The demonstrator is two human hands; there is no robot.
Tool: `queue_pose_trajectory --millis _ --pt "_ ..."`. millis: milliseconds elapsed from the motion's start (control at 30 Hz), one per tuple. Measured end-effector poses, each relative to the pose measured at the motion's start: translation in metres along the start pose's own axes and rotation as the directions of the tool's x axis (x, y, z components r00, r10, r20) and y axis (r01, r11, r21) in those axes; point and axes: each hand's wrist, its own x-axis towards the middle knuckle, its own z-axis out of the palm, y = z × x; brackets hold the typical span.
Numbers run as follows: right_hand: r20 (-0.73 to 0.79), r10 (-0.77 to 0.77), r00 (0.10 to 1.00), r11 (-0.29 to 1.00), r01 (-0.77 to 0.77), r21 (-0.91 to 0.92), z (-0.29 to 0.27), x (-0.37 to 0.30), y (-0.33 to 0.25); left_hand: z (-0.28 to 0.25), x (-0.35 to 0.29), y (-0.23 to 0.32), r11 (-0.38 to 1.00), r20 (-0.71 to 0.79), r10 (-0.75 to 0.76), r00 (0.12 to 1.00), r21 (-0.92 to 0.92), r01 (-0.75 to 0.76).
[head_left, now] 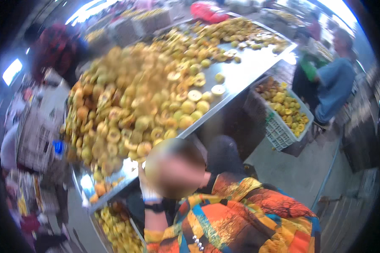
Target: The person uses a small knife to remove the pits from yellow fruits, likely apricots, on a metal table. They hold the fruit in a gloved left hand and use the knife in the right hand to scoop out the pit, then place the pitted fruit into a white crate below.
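Neither my left hand nor my right hand shows in the head view. A metal-topped table (pixel 236 80) bears a large heap of yellow fruit (pixel 126 101), much of it cut into halves and looking like peaches. Close by at the lower edge stands a person in a colourful patterned top (pixel 240 215), against the table's near side. That person's white-gloved hand (pixel 150 189) is raised by the table edge, with a dark band at the wrist. What it holds, if anything, I cannot make out.
A pale crate (pixel 283 137) of cut fruit stands on the floor right of the table. Another container of fruit (pixel 116 230) sits below the near corner. A seated person in blue (pixel 335 84) is at the right; someone in dark red (pixel 57 50) at the far left, near stacked crates (pixel 40 133).
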Motion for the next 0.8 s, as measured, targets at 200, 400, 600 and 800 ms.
queue_pose_trajectory --millis 200,400,600,800 --pt "-0.057 -0.02 0.998 0.989 0.012 -0.147 0.007 -0.027 0.026 -0.018 -0.005 -0.002 0.887 -0.032 0.387 0.921 0.286 -0.363" --pt "0.001 -0.195 0.981 0.97 0.193 -0.146 0.033 -0.033 0.036 -0.024 -0.004 -0.017 0.207 0.22 0.748 0.626 0.819 -0.535" --pt "0.048 0.1 0.994 0.969 -0.087 -0.231 0.025 -0.036 0.001 0.007 -0.018 -0.014 0.856 -0.173 0.509 0.843 0.203 -0.476" --pt "0.145 0.128 0.981 0.967 -0.091 -0.24 0.034 -0.04 0.001 0.012 -0.025 -0.016 0.895 -0.228 0.431 0.873 0.228 -0.383"
